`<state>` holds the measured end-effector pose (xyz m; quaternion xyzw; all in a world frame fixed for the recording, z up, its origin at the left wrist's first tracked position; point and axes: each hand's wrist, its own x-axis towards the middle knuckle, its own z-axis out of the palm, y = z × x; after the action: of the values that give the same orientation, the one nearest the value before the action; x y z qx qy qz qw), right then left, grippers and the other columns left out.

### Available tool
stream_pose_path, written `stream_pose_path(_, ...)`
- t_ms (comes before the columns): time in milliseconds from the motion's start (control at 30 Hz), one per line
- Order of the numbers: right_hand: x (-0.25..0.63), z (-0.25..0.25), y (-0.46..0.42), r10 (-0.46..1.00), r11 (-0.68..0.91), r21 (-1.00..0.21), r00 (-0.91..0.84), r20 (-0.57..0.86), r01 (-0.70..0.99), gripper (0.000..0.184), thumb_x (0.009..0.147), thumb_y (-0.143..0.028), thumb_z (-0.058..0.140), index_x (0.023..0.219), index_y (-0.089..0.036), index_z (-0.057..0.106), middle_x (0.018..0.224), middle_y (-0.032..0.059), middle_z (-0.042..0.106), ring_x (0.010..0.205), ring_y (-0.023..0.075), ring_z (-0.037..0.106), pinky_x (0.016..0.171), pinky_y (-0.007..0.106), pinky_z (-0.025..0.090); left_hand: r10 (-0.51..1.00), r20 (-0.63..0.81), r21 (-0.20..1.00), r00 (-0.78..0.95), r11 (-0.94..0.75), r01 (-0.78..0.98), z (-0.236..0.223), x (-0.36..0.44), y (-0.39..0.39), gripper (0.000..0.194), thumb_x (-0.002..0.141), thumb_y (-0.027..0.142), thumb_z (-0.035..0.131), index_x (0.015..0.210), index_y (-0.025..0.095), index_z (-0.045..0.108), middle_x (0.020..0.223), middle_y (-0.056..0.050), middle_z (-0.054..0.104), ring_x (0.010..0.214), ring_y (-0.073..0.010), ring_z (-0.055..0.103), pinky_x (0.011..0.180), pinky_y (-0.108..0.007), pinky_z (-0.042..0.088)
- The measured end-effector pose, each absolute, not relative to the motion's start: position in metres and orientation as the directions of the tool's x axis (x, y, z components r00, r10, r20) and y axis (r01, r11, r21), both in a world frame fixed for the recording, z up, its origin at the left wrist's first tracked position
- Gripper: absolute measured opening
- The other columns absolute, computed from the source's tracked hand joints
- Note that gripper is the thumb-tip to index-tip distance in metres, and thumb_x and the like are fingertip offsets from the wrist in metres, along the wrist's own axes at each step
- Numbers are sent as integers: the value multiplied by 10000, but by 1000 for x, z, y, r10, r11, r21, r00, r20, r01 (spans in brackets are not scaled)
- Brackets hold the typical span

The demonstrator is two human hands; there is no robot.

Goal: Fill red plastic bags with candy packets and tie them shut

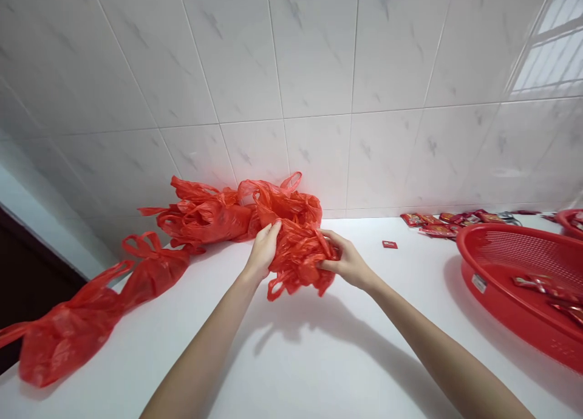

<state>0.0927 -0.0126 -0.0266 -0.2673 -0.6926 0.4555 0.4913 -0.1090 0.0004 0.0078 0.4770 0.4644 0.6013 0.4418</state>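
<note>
A crumpled bunch of red plastic bags (303,252) is held a little above the white table, casting a shadow below. My left hand (264,249) grips its left side, thumb on top and the other fingers hidden behind the plastic. On the right side, my right hand (346,261) pinches the bunch between thumb and fingers. Just behind it stands an open-mouthed red plastic bag (289,203), overlapping the bunch so that I cannot tell where one ends. More crumpled red bags (214,218) lie against the wall to the left.
Tied red bags (68,334) line the table's left edge. At right stands a large red plastic basket (496,279) with a few wrapped packets (546,288) inside. Several red packets (432,224) lie behind it. A small red packet (390,245) lies alone. The tiled wall (314,73) bounds the back.
</note>
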Motion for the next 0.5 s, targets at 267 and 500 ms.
stream_pose_path(267,159,-53,-31,974,52,-989,-214,81,-139,442,613,-218,665,1052,-195,704,886,30,741,499,108,580,400,204,413,990,-47,998,137,53,-42,8,-137,-4,376,594,458,859,684,170,634,616,39,607,533,-108,543,530,-216,397)
stream_pose_path(500,180,-68,-30,999,-38,-960,-4,-39,-279,315,545,-236,706,851,-169,733,619,-9,649,445,95,495,368,186,336,995,43,993,-95,-53,-110,-1,-137,10,423,579,512,848,726,156,673,700,-33,709,630,-174,640,613,-268,474)
